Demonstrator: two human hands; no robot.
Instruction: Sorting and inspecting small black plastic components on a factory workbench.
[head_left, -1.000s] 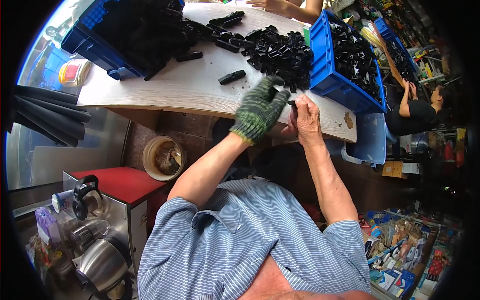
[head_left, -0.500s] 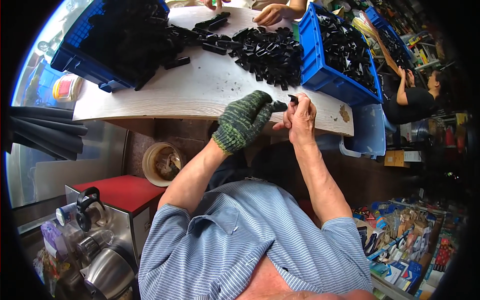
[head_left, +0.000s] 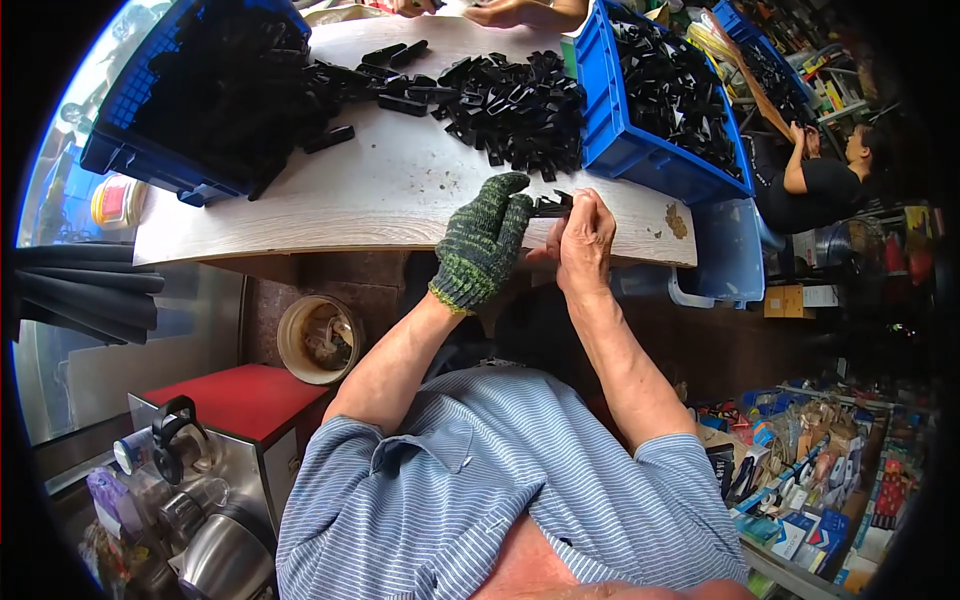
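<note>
And the hands are meeting! The gloved left hand (head_left: 473, 245) is coming in at the near side of the desk (head_left: 350, 195), its knitted fingers (head_left: 506, 188) closing narrow on one end of a black plastic clip (head_left: 549, 208). The bare right hand (head_left: 587, 243) is pinching the other end, so the clip is bridging the two, showing over the near strip of the desk. A second ago the glove was reaching out, with a loose black piece lying alone on the bare surface; now that patch is showing no such piece, and both hands are working at one spot. That is suggesting the picking-up is over and the two-handed handling is under way, though whether one part or two are being held, the fingers are hiding. Beyond, the heap of black clips (head_left: 520, 110) is lying clear of both hands, the right-hand blue crate (head_left: 607, 95) is brimming with black pieces, and a co-worker's hands (head_left: 495, 13) are showing at the far edge
</note>
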